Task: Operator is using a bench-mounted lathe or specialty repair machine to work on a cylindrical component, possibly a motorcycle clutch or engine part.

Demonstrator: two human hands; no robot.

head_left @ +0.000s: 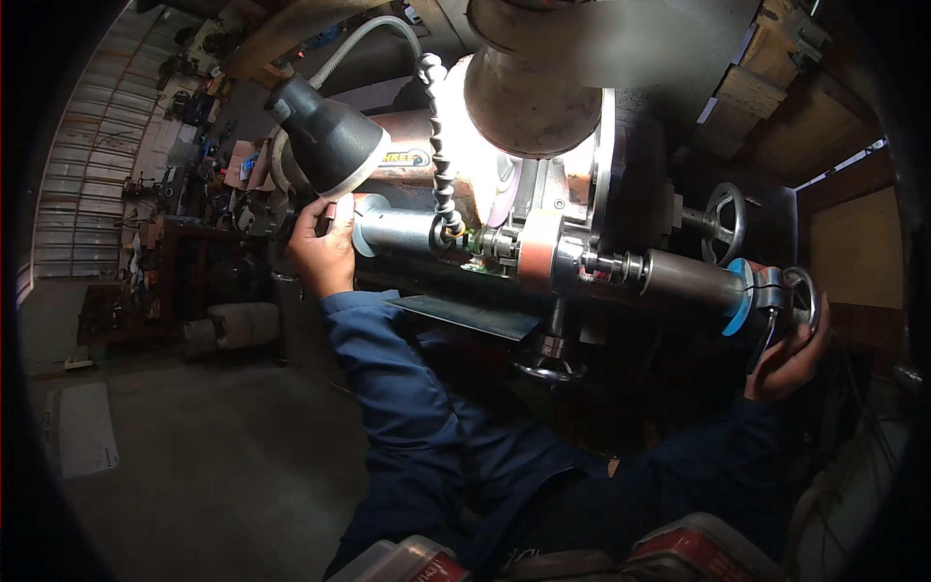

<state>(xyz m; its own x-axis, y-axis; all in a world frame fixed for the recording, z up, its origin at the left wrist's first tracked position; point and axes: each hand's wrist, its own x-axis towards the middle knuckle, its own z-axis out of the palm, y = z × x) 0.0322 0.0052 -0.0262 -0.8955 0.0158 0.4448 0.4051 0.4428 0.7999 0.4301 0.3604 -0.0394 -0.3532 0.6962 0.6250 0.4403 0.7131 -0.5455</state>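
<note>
A machine like a grinder stands before me, its long spindle unit running left to right. At the left end, my left hand is closed round the end piece behind the grey metal cylinder, thumb upward. My right hand curls round the rim of a small handwheel at the far right end. Inward from that wheel are a black lever, a blue ring and a dark metal cylinder. A clamp block with a reddish face sits mid-unit. Fingertips of both hands are partly hidden.
A black lamp hangs over the left cylinder, with a segmented coolant hose beside it. Another handwheel stands behind on the right; one sits below the clamp block. A sheet-metal tray juts toward me.
</note>
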